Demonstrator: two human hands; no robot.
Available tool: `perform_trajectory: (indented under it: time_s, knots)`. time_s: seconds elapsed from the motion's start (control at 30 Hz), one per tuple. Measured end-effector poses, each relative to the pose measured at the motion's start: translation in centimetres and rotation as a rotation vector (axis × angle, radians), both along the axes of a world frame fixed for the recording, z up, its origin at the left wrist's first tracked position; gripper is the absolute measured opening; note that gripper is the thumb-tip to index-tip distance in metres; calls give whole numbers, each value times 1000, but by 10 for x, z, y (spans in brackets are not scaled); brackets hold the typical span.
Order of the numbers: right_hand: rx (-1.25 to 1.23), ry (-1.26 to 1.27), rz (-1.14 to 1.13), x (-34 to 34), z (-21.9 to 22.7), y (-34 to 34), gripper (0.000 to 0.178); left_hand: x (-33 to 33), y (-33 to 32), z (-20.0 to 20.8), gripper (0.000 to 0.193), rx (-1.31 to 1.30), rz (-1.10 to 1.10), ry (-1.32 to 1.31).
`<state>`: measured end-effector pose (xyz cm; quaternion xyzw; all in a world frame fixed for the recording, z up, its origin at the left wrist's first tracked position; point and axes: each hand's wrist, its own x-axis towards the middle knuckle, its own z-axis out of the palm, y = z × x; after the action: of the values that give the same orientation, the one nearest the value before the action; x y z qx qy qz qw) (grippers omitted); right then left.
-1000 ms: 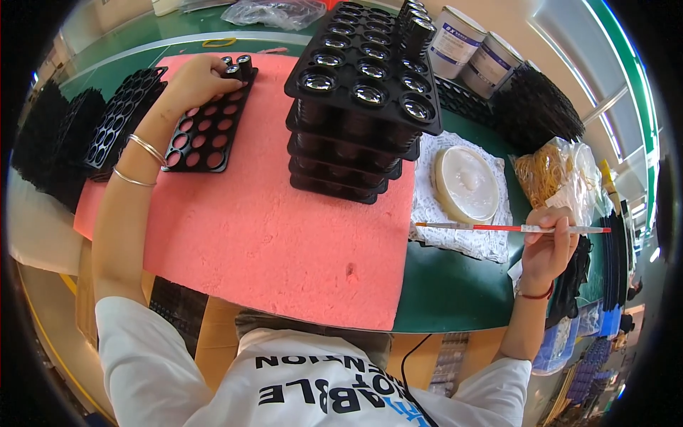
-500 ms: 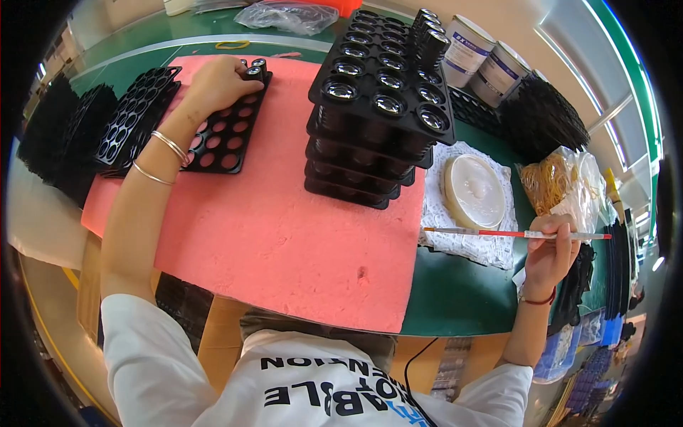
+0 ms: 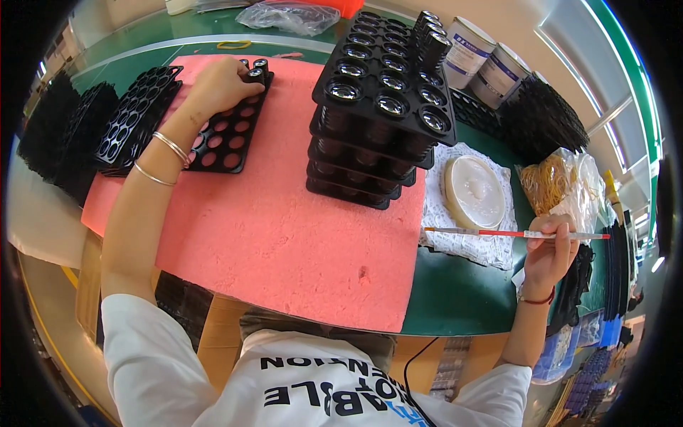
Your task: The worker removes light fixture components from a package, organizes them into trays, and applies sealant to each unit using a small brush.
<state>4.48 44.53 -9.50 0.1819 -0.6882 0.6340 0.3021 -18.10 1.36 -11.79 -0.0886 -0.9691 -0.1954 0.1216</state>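
At the far left of the pink mat, my left hand [image 3: 222, 84] is closed over the far end of a black perforated tray [image 3: 226, 158]. Whatever its fingers grip is hidden beneath them. Small black cylinders with shiny tops [image 3: 256, 74] stand in the tray right beside the fingertips. My right hand [image 3: 548, 249] pinches a thin paintbrush [image 3: 491, 233] with a partly red handle, held level with its tip pointing left. Just beyond the brush, a round shallow dish [image 3: 475, 192] with pale contents rests on a white patterned cloth [image 3: 466, 250].
A tall stack of black trays [image 3: 380, 117] filled with shiny-topped cylinders stands on the pink mat [image 3: 299, 256]. Two white cans [image 3: 466, 50] are behind it. Empty black trays [image 3: 135, 117] lean at the left. A bag of yellowish bands [image 3: 555, 181] lies at the right.
Hardly anything differs. The view has shifted very slightly; my left hand stays at the tray's far end and my right hand keeps the paintbrush in the same place.
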Motion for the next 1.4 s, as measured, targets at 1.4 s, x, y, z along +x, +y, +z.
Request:
perform_trajectory:
  time_s: [1.4]
  knots:
    - [-26,12,20,1,-1,8,26,40,-31,51,42,-328,32,-320]
